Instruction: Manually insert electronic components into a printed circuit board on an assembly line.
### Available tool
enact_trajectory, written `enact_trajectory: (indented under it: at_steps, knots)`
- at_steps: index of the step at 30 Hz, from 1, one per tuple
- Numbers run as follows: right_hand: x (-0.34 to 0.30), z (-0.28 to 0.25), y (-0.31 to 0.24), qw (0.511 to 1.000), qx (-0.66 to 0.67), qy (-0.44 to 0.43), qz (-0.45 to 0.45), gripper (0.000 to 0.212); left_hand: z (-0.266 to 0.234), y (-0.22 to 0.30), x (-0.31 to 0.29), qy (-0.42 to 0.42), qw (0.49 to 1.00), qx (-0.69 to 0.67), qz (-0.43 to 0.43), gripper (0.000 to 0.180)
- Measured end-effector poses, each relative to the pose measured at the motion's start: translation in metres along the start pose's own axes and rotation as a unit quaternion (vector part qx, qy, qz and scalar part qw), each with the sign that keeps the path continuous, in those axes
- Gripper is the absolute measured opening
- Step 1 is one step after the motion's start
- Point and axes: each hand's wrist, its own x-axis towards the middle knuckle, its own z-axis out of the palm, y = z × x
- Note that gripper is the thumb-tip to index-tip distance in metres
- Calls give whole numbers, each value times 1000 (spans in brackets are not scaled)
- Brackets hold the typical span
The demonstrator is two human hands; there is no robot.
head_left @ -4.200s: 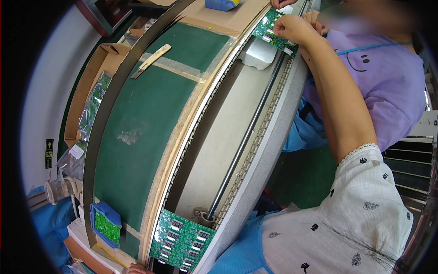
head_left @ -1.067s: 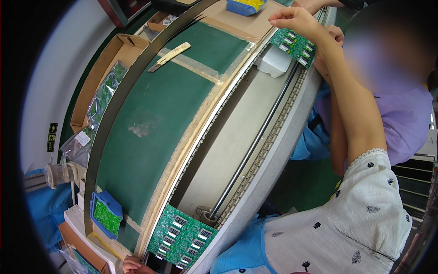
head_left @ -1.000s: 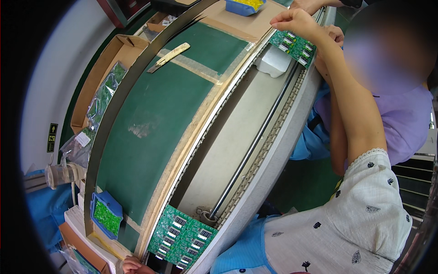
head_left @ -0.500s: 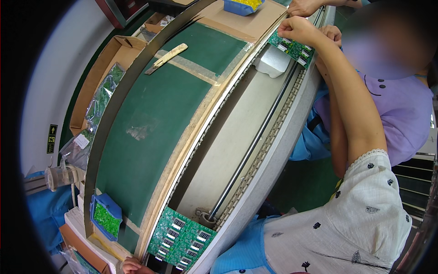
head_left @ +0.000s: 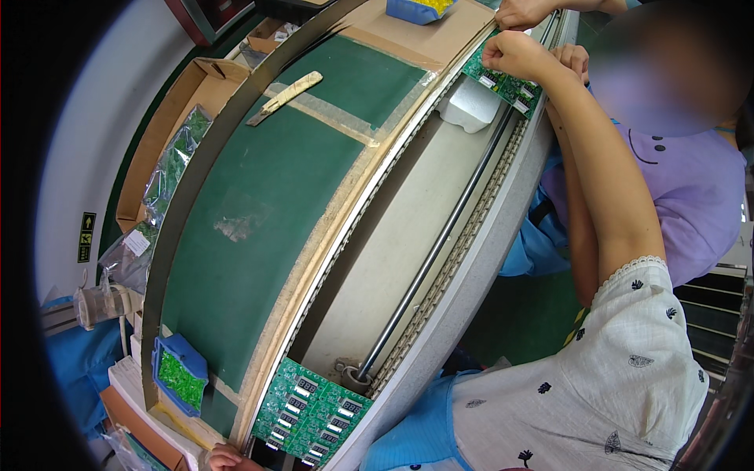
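My right arm, in a white leaf-print sleeve, stretches to the far end of the line. There my right hand (head_left: 512,56) is pinched just over a green circuit board (head_left: 525,93); what its fingertips hold, if anything, is too small to make out. At the lower left edge, my left hand (head_left: 229,457) shows only in part, its fingers curled by the wooden edge. Whatever it grips is hidden. Beside it, a second green circuit board (head_left: 314,414) with several small digit displays lies across the rails.
Left of the rails runs a green work surface (head_left: 259,235) with a taped knife (head_left: 287,96). Blue bins hold green parts (head_left: 181,381) and yellow parts (head_left: 432,6). A metal rod (head_left: 440,243) spans the open channel. A co-worker in purple (head_left: 691,212) and other hands (head_left: 522,12) are beside the far board.
My right hand has shifted very slightly to the right over the far board. The view has tilted a little; the boards and bins otherwise look the same.
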Motion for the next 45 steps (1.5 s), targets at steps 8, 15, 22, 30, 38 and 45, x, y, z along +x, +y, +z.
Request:
enact_trajectory:
  at_steps: [8,15,22,30,38,45]
  knots:
    - [1,2,-1,1000,9,12,-1,12,-6,-1,-1,-2,1000,14,-9,45]
    - [-2,5,-3,999,21,26,-3,12,-4,-1,-1,-4,1000,2,-3,44]
    - [-2,7,3,999,38,25,-2,12,-6,-2,0,-13,1000,-12,-4,44]
    - [-5,10,0,997,63,44,9,12,-2,-1,-1,-2,1000,-8,-7,44]
    - [-7,10,0,995,84,47,19,12,-1,0,-2,5,1000,-7,-6,44]
    - [-11,8,-12,996,60,66,17,10,-3,0,-1,-9,1000,-5,-8,44]
